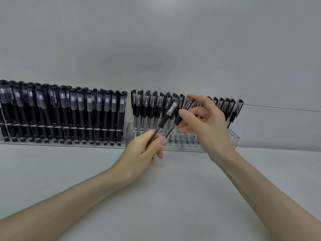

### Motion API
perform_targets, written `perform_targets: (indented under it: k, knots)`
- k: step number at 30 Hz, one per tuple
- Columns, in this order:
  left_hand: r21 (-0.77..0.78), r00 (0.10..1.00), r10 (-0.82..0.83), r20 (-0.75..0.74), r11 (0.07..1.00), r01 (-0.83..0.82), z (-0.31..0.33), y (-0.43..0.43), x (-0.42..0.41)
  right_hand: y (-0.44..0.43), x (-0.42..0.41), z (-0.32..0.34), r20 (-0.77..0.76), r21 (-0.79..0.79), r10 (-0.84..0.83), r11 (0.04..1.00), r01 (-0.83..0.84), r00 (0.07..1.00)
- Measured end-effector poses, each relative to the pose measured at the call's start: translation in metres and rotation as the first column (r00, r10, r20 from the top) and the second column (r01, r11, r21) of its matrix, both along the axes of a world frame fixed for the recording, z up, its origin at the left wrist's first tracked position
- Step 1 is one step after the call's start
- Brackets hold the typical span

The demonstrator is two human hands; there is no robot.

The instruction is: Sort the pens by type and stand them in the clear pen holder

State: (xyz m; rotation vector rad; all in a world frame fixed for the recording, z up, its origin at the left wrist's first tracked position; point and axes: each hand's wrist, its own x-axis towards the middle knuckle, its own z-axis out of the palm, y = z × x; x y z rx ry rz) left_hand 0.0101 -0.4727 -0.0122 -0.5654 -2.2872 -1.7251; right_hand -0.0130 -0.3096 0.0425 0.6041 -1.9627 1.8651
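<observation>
Left hand (144,151) grips two clear pens (163,121) before the pen holder (234,136); right hand (209,126) pinches one.

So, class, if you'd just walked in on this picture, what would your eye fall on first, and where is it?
First, the hands meeting at the centre: the left hand grips two clear pens by their lower ends while the right hand pinches one of them. Behind, a dense row of black pens stands on the left, and black-capped pens stand in the clear pen holder on the right.

Two clear capped pens (163,121) tilt rightward before the well-stocked clear pen holder (233,136).
</observation>
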Motion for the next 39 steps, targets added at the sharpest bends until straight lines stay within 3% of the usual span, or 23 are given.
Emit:
perform_targets:
  k: [9,20,24,33,39]
  knots:
    - [-0.018,0.966,0.244,-0.09,0.969,-0.246,-0.002,-0.01,-0.011,0.017,-0.021,0.015,-0.286,0.086,-0.3,0.938,0.337,0.91]
    - [-0.045,0.948,0.255,-0.192,0.962,-0.268,-0.003,-0.009,-0.007,0.008,-0.038,0.008,-0.446,0.348,-0.263,0.83,0.437,0.855]
    - [-0.11,0.902,0.336,-0.27,0.92,-0.376,-0.006,-0.01,-0.009,0.004,-0.042,0.005,-0.411,0.433,-0.239,0.798,0.419,0.88]
    - [-0.165,0.914,0.339,-0.221,0.911,-0.378,-0.008,-0.009,-0.012,0.009,-0.043,0.014,-0.259,0.444,-0.194,0.846,0.295,0.946]
    - [-0.186,0.916,0.349,-0.2,0.904,-0.385,-0.008,-0.009,-0.012,0.007,-0.042,0.007,-0.242,0.501,-0.201,0.812,0.299,0.949]
